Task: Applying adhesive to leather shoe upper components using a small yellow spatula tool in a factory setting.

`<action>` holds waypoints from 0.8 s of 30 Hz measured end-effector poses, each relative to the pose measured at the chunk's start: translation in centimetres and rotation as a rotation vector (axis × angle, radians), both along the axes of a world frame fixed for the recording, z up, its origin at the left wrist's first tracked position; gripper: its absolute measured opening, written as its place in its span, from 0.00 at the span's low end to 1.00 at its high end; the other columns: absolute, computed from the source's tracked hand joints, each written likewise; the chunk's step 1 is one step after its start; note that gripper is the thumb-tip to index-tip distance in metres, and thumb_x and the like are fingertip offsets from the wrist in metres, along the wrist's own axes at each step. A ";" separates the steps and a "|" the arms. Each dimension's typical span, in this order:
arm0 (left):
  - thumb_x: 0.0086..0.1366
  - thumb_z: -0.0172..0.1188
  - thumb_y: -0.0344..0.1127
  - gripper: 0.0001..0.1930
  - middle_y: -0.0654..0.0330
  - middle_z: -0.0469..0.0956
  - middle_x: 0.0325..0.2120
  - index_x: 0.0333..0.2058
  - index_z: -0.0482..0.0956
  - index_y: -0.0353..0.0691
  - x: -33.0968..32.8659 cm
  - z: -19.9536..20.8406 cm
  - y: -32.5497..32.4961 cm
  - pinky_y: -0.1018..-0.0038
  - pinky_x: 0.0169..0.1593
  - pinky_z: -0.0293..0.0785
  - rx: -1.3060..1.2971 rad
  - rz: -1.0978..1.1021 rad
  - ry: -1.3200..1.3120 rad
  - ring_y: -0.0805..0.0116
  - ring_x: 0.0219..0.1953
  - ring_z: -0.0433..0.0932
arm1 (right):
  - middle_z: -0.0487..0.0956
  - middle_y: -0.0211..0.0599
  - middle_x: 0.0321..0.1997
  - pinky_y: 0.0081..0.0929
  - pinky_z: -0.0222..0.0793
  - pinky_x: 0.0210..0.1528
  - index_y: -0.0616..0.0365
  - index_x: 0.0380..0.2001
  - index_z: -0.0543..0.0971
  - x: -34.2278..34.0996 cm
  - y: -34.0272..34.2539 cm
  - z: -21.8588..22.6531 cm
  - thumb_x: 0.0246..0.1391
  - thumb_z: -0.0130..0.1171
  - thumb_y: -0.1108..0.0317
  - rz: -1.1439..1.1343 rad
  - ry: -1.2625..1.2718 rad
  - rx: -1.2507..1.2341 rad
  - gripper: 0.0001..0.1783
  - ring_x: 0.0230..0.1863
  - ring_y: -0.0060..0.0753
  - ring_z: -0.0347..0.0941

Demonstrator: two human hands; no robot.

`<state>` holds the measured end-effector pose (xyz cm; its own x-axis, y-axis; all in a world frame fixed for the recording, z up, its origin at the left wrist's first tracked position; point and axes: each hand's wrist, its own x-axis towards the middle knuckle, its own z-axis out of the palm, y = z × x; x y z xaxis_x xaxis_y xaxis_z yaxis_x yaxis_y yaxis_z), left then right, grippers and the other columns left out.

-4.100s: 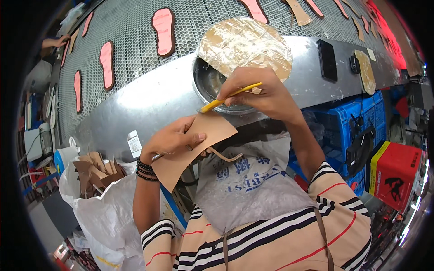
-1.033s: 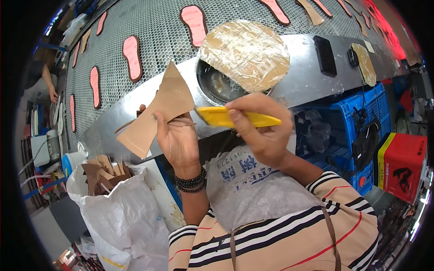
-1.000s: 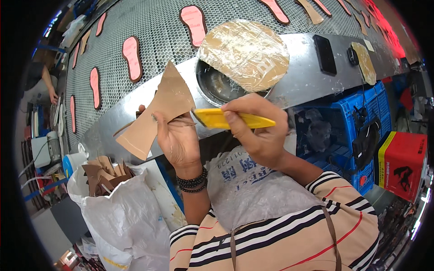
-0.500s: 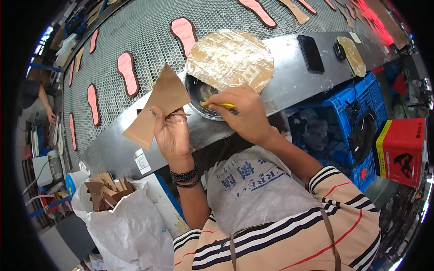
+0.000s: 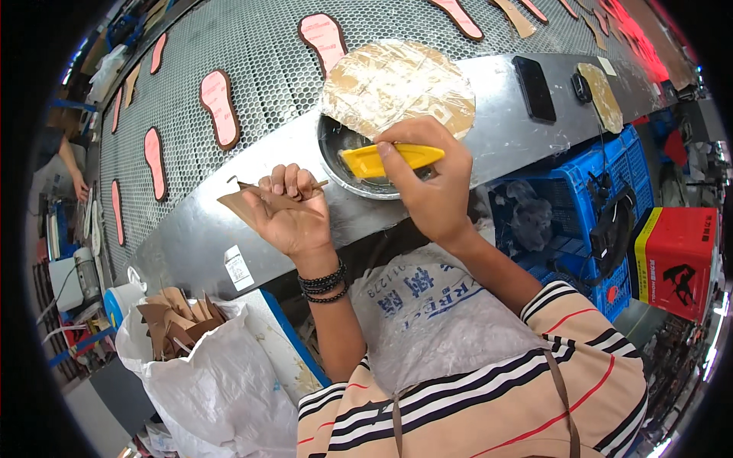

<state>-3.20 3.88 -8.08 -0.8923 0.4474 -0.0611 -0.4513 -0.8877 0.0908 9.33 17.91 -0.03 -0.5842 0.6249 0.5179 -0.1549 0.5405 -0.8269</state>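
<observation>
My right hand (image 5: 435, 179) pinches the yellow tool (image 5: 370, 162) between thumb and fingers, and its broad side has just turned up, tip left of my fingertips over the bowl (image 5: 327, 149); whether they touch, I can't tell. My left hand (image 5: 299, 225), palm up with fingers curled, grips the tan piece (image 5: 241, 208), which juts out left of those fingers. It has tipped nearly edge-on, so tool and piece now stand apart.
</observation>
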 end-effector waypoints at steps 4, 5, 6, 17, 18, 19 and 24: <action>0.69 0.60 0.50 0.21 0.68 0.55 0.21 0.23 0.64 0.46 0.6 1.1 0.5 0.73 0.33 0.49 0.200 0.005 -0.066 0.72 0.27 0.51 | 0.81 0.41 0.35 0.29 0.75 0.41 0.65 0.36 0.83 -0.1 -2.4 0.0 0.54 0.66 0.79 0.115 0.068 -0.145 0.05 0.38 0.37 0.81; 0.69 0.60 0.50 0.21 0.68 0.56 0.21 0.22 0.64 0.47 0.6 1.0 0.6 0.73 0.33 0.50 0.201 -0.005 -0.029 0.72 0.27 0.51 | 0.81 0.41 0.35 0.29 0.75 0.41 0.65 0.36 0.83 0.0 -2.6 -0.2 0.54 0.66 0.79 0.149 0.054 -0.100 0.05 0.38 0.37 0.81; 0.68 0.60 0.50 0.21 0.69 0.56 0.21 0.22 0.64 0.47 0.6 0.8 0.4 0.73 0.33 0.51 0.199 -0.011 0.011 0.73 0.27 0.52 | 0.81 0.41 0.36 0.29 0.75 0.42 0.65 0.36 0.83 -0.1 -2.7 -0.4 0.54 0.66 0.79 0.187 0.042 -0.058 0.06 0.38 0.37 0.81; 0.64 0.59 0.41 0.13 0.67 0.58 0.26 0.37 0.68 0.41 -1.2 3.6 1.5 0.69 0.38 0.56 -0.029 -0.049 0.192 0.71 0.30 0.57 | 0.81 0.42 0.36 0.30 0.75 0.38 0.64 0.36 0.82 1.7 0.4 -0.5 0.52 0.66 0.82 0.026 0.034 0.089 0.08 0.35 0.40 0.80; 0.69 0.56 0.40 0.12 0.64 0.65 0.29 0.43 0.72 0.38 -2.5 5.0 1.8 0.66 0.43 0.62 -0.077 -0.173 0.278 0.69 0.35 0.64 | 0.81 0.42 0.36 0.30 0.75 0.38 0.64 0.37 0.82 2.6 1.7 0.1 0.52 0.66 0.82 -0.021 0.024 0.097 0.08 0.35 0.40 0.80; 0.72 0.54 0.38 0.11 0.62 0.70 0.33 0.46 0.73 0.37 -4.0 6.5 2.9 0.66 0.46 0.66 -0.157 -0.252 0.306 0.67 0.39 0.69 | 0.81 0.42 0.36 0.29 0.75 0.38 0.64 0.37 0.83 3.6 2.4 0.4 0.52 0.66 0.82 -0.055 0.015 0.092 0.08 0.35 0.40 0.80; 0.78 0.51 0.39 0.17 0.53 0.81 0.48 0.55 0.73 0.32 -13.2 8.5 19.3 0.77 0.49 0.79 -0.504 -0.640 0.543 0.62 0.53 0.79 | 0.82 0.42 0.37 0.27 0.75 0.39 0.65 0.36 0.84 8.1 5.5 2.2 0.53 0.65 0.84 -0.288 -0.016 0.023 0.07 0.36 0.35 0.80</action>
<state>-16.41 23.20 0.44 -0.4533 0.8908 -0.0307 -0.6190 -0.2898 0.7300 17.43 23.39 2.14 -0.3924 0.7542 0.5264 0.0203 0.5793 -0.8148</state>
